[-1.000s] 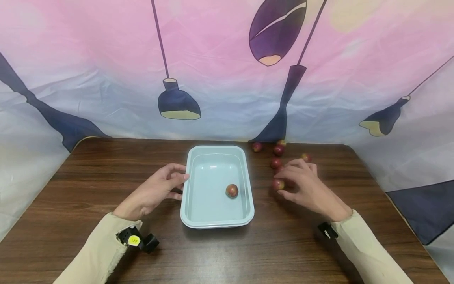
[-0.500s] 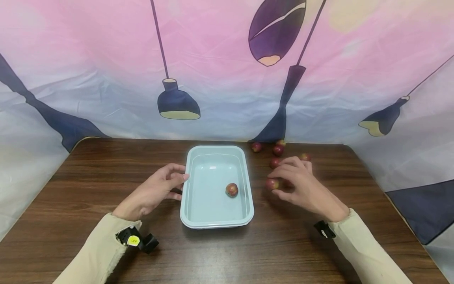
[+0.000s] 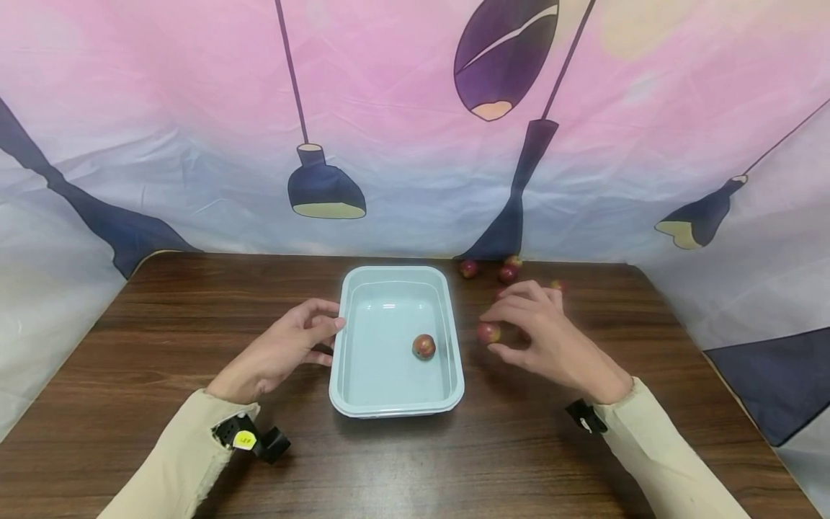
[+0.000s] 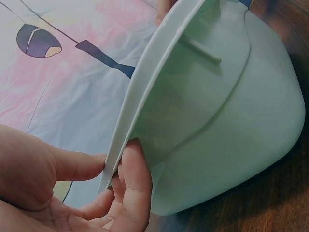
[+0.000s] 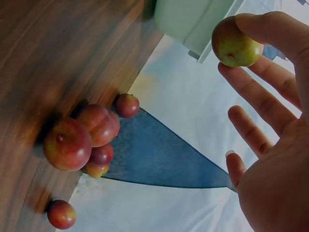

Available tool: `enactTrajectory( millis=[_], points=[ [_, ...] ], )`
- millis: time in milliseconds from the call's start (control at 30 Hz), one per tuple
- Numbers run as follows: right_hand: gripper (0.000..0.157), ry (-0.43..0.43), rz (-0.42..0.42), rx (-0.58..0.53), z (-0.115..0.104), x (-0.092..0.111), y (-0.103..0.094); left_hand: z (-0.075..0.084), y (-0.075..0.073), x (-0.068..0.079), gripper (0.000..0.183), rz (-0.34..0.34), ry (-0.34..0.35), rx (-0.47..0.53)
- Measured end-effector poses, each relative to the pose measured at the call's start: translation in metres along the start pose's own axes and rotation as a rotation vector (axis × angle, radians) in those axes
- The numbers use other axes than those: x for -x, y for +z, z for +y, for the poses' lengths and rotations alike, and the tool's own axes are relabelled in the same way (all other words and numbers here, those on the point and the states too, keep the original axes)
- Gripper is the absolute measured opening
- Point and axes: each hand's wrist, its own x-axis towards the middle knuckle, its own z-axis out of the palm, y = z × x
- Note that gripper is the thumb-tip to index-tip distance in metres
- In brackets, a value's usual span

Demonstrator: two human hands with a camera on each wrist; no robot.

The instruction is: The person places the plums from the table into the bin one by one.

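In the head view a pale blue-green plastic tray (image 3: 379, 382) stands mid-table, with one reddish-brown plum (image 3: 424, 347) lying in it. My left hand (image 3: 285, 344) pinches the tray's left rim; in the left wrist view the thumb lies on top of the rim (image 4: 141, 104) and curled fingers (image 4: 135, 188) sit beneath it. Right of the tray, my right hand (image 3: 541, 335) holds a red and yellow-green plum (image 3: 488, 332) between thumb and fingertips. The right wrist view shows this plum's green end (image 5: 241, 53), the remaining fingers spread apart from it.
Several more plums (image 5: 67, 144) lie on the wooden table (image 3: 194, 303) beyond the right hand, partly hidden by it in the head view. One plum (image 3: 468, 269) is near the back edge. A printed cloth (image 3: 402, 187) hangs behind the table.
My right hand has moved left toward the tray and slightly away from me, carrying the plum. The left hand and the tray have stayed where they were.
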Motion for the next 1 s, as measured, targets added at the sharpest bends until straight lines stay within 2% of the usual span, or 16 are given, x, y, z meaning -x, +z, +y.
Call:
enactTrajectory(
  millis=[1000],
  points=[
    [0.035,-0.081,0.038,-0.069,-0.026,-0.021,-0.001,0.000,0.001,0.000,0.052,0.008,0.002,0.004]
  ],
)
